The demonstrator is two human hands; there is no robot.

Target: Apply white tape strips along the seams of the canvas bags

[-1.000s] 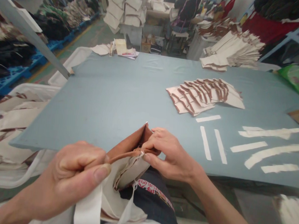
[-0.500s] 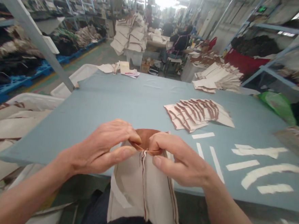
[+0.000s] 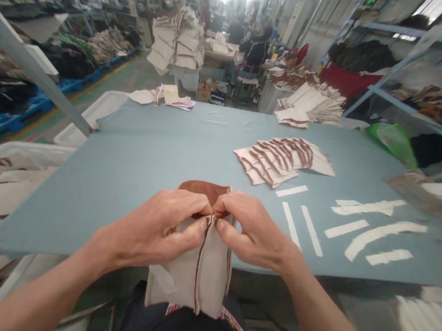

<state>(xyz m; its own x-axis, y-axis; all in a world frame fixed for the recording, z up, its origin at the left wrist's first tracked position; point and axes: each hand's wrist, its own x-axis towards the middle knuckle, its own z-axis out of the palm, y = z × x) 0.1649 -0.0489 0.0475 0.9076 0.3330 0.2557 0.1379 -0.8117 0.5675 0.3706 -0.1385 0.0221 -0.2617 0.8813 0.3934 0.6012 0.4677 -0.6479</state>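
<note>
A cream fabric piece [image 3: 183,271], shaped like a tube or boot shaft with a brown lining at its open top, hangs over the near table edge above my lap. A dark seam runs down its front. My left hand [image 3: 167,225] pinches the top rim just left of this seam, thumb outside and fingers inside. On the other side of the seam, my right hand [image 3: 252,228] grips the rim the same way. The two hands nearly meet at the seam. A loose white strip lies along the left of the piece. The fingertips inside the rim are hidden.
On the blue table [image 3: 150,150], a fanned stack of cream pieces with brown edges [image 3: 282,159] lies beyond my right hand. Several white strips [image 3: 347,228] are scattered at right. Papers [image 3: 175,96] lie at the far edge; a bin of fabric pieces [image 3: 29,147] stands left. A person [image 3: 253,52] sits farther back.
My hands have drawn closer together at the seam, pinching the rim there. The fabric piece has lifted slightly and turned, its lower end now higher over my lap. The view has shifted somewhat.
</note>
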